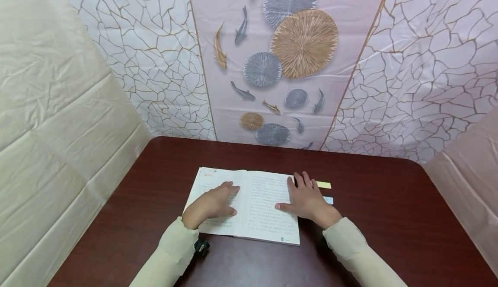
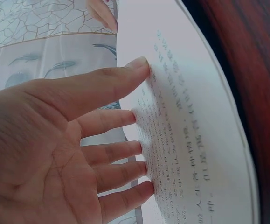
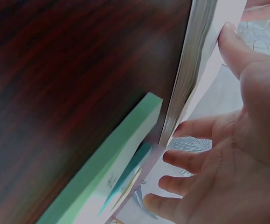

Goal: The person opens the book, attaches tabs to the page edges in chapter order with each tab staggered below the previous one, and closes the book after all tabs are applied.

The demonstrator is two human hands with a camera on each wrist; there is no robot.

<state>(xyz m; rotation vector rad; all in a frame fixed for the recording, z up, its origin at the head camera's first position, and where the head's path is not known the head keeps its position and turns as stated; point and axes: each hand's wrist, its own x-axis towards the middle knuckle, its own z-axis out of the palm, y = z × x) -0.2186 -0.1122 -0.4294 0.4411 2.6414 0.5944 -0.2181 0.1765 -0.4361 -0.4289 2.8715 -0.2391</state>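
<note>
An open book with printed pages lies flat on the table. My left hand rests over the left page, its fingers and thumb spread; in the left wrist view the fingertips meet the printed page. Across the fold, my right hand lies at the outer edge of the right page with spread fingers, the thumb on the paper. Neither hand grips anything. Just beyond the right hand are a yellow sticky-note pad and a light blue one. A green pad shows beside the book's page edges in the right wrist view.
The dark red-brown wooden table extends around the book. Behind it hangs a patterned cloth with fish and round leaf shapes, and a plain beige cloth hangs at the left. A small black device sits at the left cuff.
</note>
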